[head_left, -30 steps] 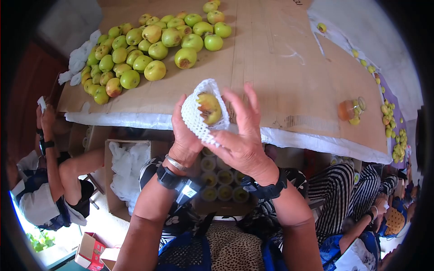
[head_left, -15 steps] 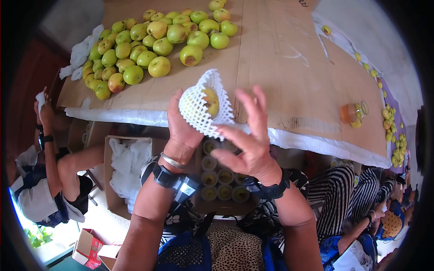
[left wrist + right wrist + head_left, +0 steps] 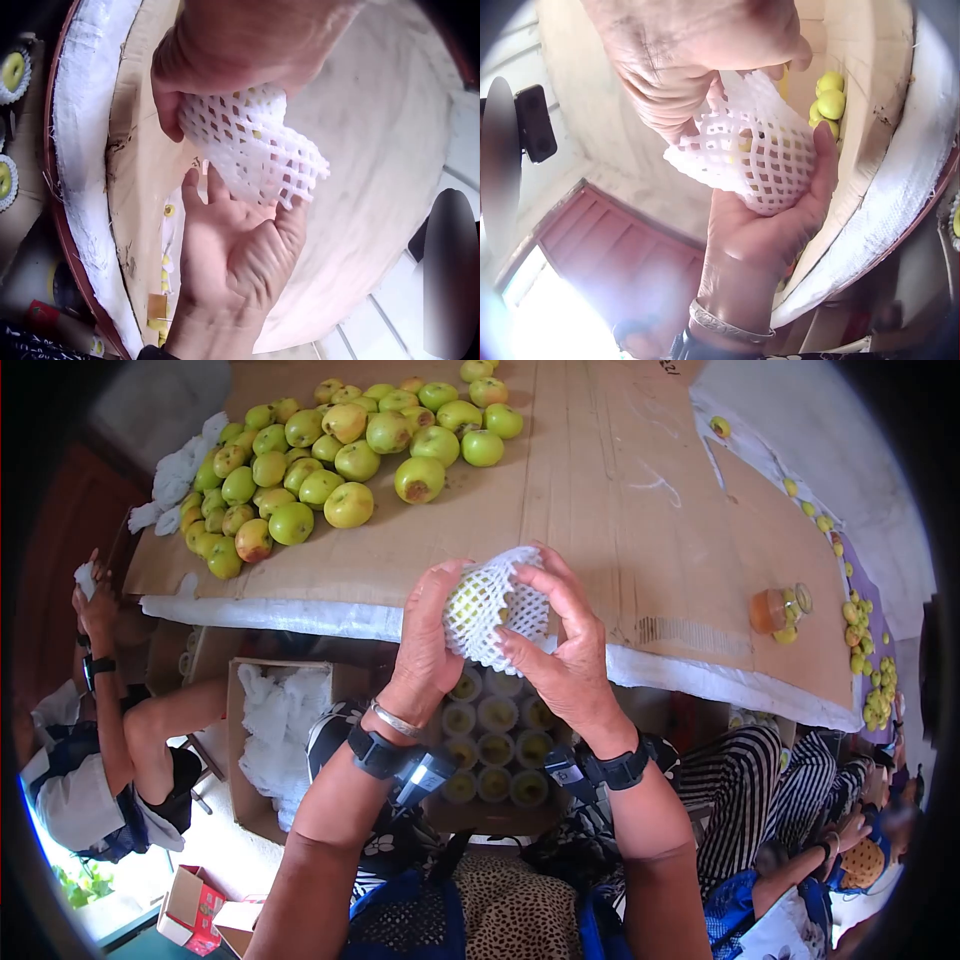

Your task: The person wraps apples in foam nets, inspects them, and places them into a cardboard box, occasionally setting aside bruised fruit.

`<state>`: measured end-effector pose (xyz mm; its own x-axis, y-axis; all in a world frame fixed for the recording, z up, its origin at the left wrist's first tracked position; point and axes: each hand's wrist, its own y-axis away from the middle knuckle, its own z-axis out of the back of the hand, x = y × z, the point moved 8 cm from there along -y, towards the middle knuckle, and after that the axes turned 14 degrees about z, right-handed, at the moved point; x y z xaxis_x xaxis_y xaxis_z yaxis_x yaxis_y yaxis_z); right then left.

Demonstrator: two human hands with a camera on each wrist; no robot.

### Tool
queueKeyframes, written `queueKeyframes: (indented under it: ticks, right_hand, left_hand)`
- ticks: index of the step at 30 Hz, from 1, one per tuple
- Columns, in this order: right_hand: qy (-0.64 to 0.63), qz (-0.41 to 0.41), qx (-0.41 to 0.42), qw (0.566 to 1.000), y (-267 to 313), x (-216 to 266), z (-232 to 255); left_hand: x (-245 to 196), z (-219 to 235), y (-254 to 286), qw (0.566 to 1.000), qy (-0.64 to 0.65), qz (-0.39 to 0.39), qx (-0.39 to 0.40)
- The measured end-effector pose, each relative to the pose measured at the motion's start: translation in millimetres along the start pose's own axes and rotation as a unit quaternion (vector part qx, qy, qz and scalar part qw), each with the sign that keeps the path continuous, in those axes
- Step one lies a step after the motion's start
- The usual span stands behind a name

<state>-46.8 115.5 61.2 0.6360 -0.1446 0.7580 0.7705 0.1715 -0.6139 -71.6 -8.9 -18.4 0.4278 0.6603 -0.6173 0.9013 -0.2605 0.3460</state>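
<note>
In my head view, the left hand (image 3: 425, 640) and the right hand (image 3: 572, 650) hold the foam net (image 3: 498, 622) between them, above the near edge of the table (image 3: 610, 520). The apple (image 3: 466, 603) is inside this net, so I can see only pieces of its yellow-green skin through the holes. From the head, the left fingers are partly hidden behind the net, and I cannot follow all of their tips.

The right wrist view helps me more: there the left hand cups the round part of the net from below, with its fingers curled around the side, and a bracelet (image 3: 727, 327) is at its wrist. In the same view the right hand comes from above and pinches the loose rim of the net, but some of its fingertips are covered by the mesh.

The left wrist view shows the opposite side, where the rim sticks out in uneven points near the right thumb. Here the left hand is cut off by the top border.

The apple lies nearer to the left palm than to the right one. In the head view, the loose apples (image 3: 349, 505) lie toward the left end of the table, and the jar (image 3: 772, 610) stands toward the right end.
</note>
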Motion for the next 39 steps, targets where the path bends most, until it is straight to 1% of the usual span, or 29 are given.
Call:
queueKeyframes:
  ticks: [2,5,8,10,13,14,16,17,19,20,22,23,26,29,30,32,33,35,36,37,38,39]
  right_hand:
    - [0.004,0.006,0.011,1.0,0,1,-1]
    - [0.034,0.019,0.031,0.999,-2,2,-6]
    - [0.092,0.032,0.04,0.994,-3,2,-5]
    - [0.121,0.032,0.051,0.991,-5,1,-4]
    - [0.17,0.0,0.134,0.976,-1,-7,-11]
    - [0.174,0.008,0.14,0.975,-1,-7,-11]
    - [0.183,0.023,0.152,0.971,-1,-6,-10]
    - [0.163,0.013,0.167,0.972,-1,-6,-11]
    - [0.123,-0.007,0.198,0.973,-3,-3,-13]
    - [0.079,-0.017,0.16,0.984,-3,-5,-8]
    - [-0.011,-0.034,0.086,0.996,-3,-12,1]
    - [-0.014,-0.024,0.066,0.997,-5,-10,8]
    - [-0.089,-0.086,0.014,0.992,2,-29,11]
    - [-0.103,-0.176,-0.005,0.979,7,-37,17]
    - [-0.115,-0.185,-0.001,0.976,7,-39,14]
    - [-0.139,-0.201,0.004,0.97,10,-45,10]
    - [-0.085,-0.154,0.001,0.984,6,-39,13]
    - [0.022,-0.058,-0.003,0.998,3,-24,13]
    - [0.041,-0.023,0.02,0.999,1,-19,8]
    - [0.059,0.014,0.044,0.997,-1,-13,5]
    - [0.078,0.051,0.066,0.993,-2,-7,2]
    - [0.086,0.055,0.06,0.993,2,-13,0]
  left_hand:
    - [7,3,-3,0.999,-0.031,-0.005,0.001]
    - [15,-2,-2,0.997,-0.065,-0.026,0.035]
    - [23,-3,-1,0.998,-0.063,-0.009,0.023]
    - [23,-1,-2,0.999,-0.044,0.009,0.024]
    - [26,-6,0,0.998,-0.022,0.046,0.041]
    - [26,-10,2,0.997,-0.015,0.06,0.049]
    - [25,-22,7,0.991,-0.057,0.091,0.076]
    - [27,-26,8,0.987,-0.078,0.108,0.091]
    - [32,-27,9,0.985,-0.075,0.128,0.089]
    - [33,-27,9,0.984,-0.074,0.136,0.089]
    - [31,-24,4,0.984,-0.005,0.139,0.108]
    - [29,-22,3,0.983,0.031,0.139,0.117]
    - [14,-26,5,0.989,0.035,0.091,0.11]
    - [10,-32,9,0.974,0.091,0.113,0.174]
    - [9,-33,11,0.968,0.114,0.118,0.192]
    - [8,-26,6,0.972,0.133,0.128,0.147]
    - [8,-22,4,0.973,0.142,0.133,0.124]
    - [11,-17,5,0.962,0.184,0.16,0.127]
    - [11,-13,6,0.955,0.204,0.172,0.127]
    - [14,-3,-1,0.936,0.252,0.172,0.174]
    - [13,2,-4,0.939,0.245,0.157,0.184]
    - [12,4,-7,0.941,0.238,0.143,0.194]
